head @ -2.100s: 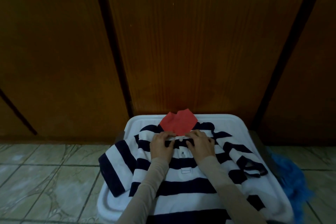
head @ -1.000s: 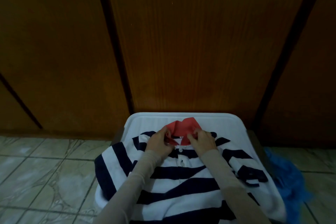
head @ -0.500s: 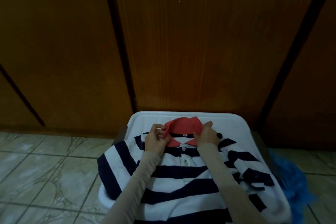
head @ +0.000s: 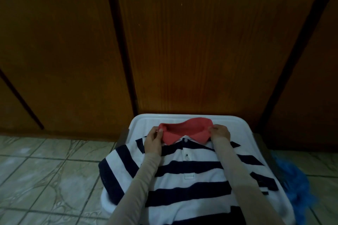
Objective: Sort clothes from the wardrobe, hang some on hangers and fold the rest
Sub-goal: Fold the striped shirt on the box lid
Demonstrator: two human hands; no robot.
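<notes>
A navy-and-white striped polo shirt (head: 188, 179) lies face up on a white plastic lid (head: 146, 120), buttons showing down its placket. Its red collar (head: 184, 130) is turned down and spread wide at the top. My left hand (head: 153, 139) pinches the collar's left end. At the collar's right end, my right hand (head: 220, 132) pinches the fabric too. One striped sleeve hangs over the lid's left edge and the other sleeve lies folded at the right.
Dark wooden wardrobe doors (head: 182, 42) stand directly behind the lid. Pale patterned floor tiles (head: 45, 179) spread to the left. A blue garment (head: 298, 188) lies bunched on the floor at the right of the lid.
The red collar went from standing upright to folded down and spread. My hands moved from the placket up and apart to the collar's two ends.
</notes>
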